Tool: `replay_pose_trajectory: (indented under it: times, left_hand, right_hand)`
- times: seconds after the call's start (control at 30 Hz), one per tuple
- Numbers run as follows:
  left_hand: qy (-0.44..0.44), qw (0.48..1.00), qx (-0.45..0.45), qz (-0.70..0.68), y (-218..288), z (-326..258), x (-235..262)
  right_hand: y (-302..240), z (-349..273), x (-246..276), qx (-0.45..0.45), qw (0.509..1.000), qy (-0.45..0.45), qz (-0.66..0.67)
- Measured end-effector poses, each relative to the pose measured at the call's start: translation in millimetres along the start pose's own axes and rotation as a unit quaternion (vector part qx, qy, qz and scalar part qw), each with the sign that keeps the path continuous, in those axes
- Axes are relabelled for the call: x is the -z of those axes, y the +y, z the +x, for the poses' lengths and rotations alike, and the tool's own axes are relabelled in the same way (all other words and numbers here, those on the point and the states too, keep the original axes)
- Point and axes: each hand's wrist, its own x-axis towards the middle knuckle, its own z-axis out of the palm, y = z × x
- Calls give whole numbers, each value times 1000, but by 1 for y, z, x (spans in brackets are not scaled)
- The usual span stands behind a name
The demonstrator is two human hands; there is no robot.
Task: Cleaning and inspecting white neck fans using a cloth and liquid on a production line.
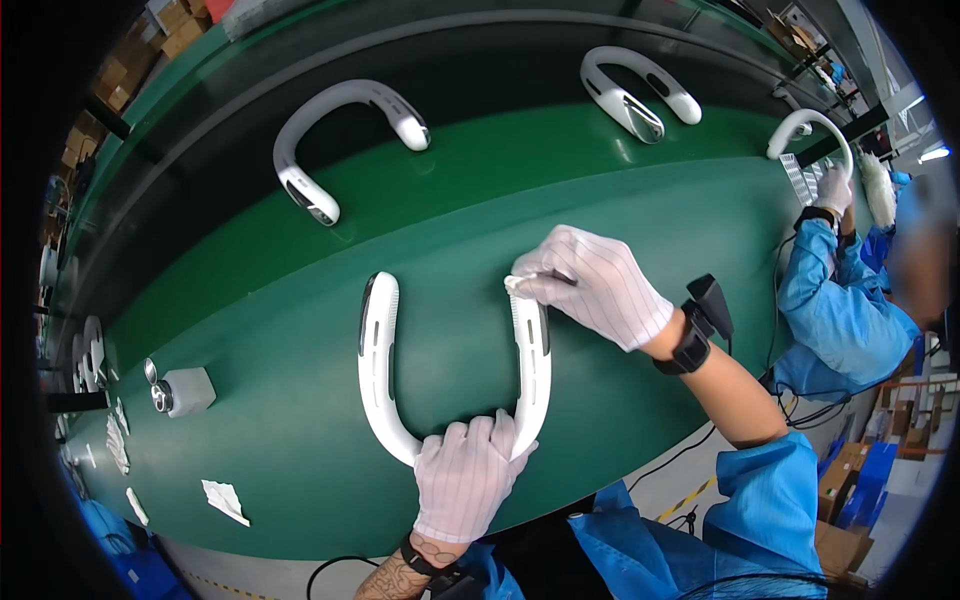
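Gripping the neck fan (376,360) by its bend (402,440) with our left hand (465,480), we pinch its right end (526,310) with our right hand (592,285).

This is a factory assembly workshop: white neck fans (411,131) lie along a green conveyor belt (490,150), with a blue-smocked co-worker (845,315) and cardboard boxes (183,36) around.

A green worktable (290,400) above pale floor (650,490) — cardboard boxes (184,38) beyond, a bright lamp (935,154) at right.
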Motion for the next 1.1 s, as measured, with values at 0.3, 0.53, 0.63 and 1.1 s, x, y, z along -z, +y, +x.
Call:
replay_pose_trajectory:
  times: [0.3, 0.53, 0.63, 1.1]
  left_hand:
    - [29, 999, -9, 17, -15, -8, -12]
    - [21, 1000, -2, 4, -22, -7, -15]
    - [28, 999, -31, 9, -27, -8, -17]
    - [-15, 994, 6, -110, -31, -41, 2]
  right_hand:
    - [-37, -18, -7, 55, 986, -156, -32]
    - [-55, -25, -20, 60, 981, -185, 27]
    - [-59, -24, -10, 45, 978, -201, 32]
    - [-69, -27, -10, 4, 957, -289, 27]
